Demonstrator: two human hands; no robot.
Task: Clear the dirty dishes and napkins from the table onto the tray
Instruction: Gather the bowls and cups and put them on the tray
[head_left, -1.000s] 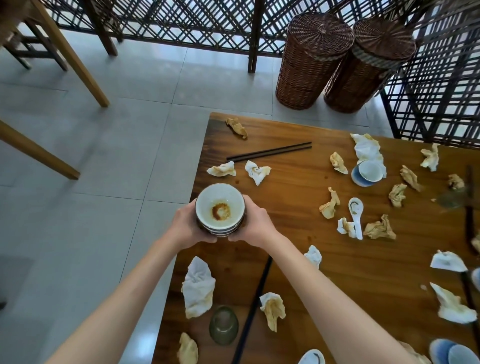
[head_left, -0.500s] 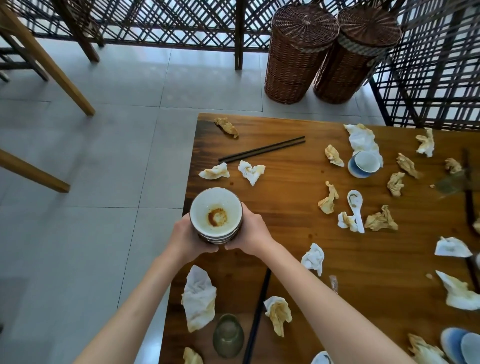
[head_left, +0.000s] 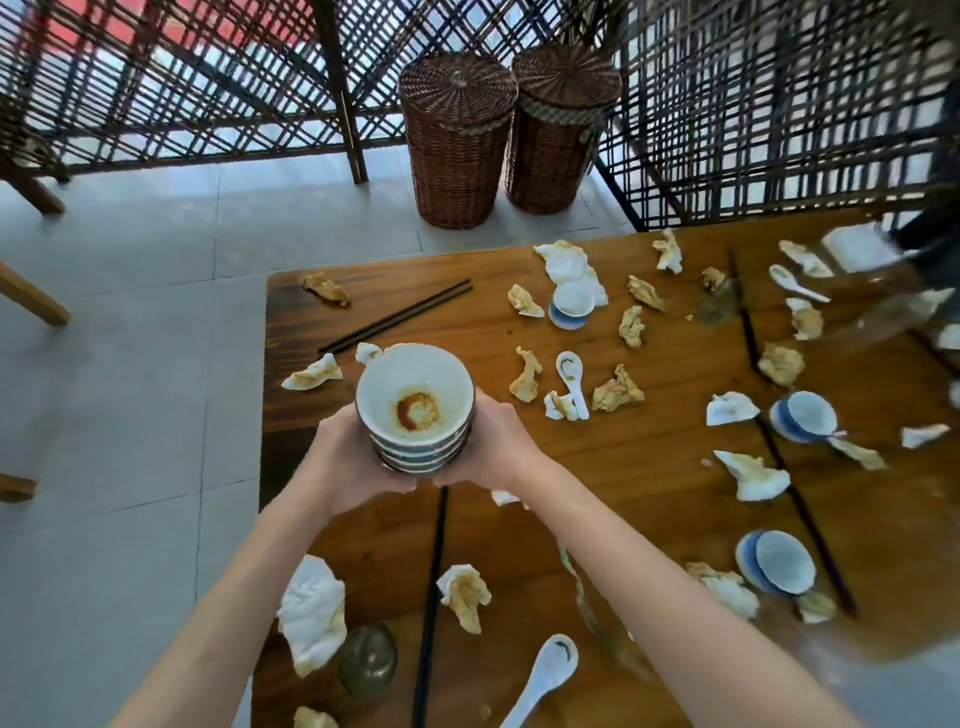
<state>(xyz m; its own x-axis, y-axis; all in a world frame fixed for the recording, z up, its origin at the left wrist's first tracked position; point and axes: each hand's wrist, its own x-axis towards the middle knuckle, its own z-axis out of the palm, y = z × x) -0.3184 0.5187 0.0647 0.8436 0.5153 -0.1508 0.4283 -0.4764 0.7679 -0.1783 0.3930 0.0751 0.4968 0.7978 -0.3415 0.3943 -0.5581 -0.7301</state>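
A stack of dirty striped bowls (head_left: 415, 415), the top one stained with red sauce, is lifted above the wooden table (head_left: 649, 493). My left hand (head_left: 348, 462) grips its left side and my right hand (head_left: 493, 452) grips its right side. Several crumpled napkins lie scattered on the table, such as a large white one (head_left: 311, 613) near my left arm and a stained one (head_left: 465, 595) between my arms. White spoons (head_left: 571, 374) (head_left: 548, 670), blue saucers (head_left: 776, 561) (head_left: 802, 423), a small cup on a saucer (head_left: 571, 304) and black chopsticks (head_left: 395, 317) also lie there. No tray is in view.
Two wicker baskets (head_left: 457, 140) (head_left: 556, 130) stand on the tiled floor behind the table, before a lattice screen (head_left: 208, 83). A small glass (head_left: 369, 657) lies near the table's front left edge. Wooden chair legs (head_left: 31, 296) stand at the far left.
Both hands have raised the bowl stack off the table and toward me. The view has swung right, showing more of the table's right side.
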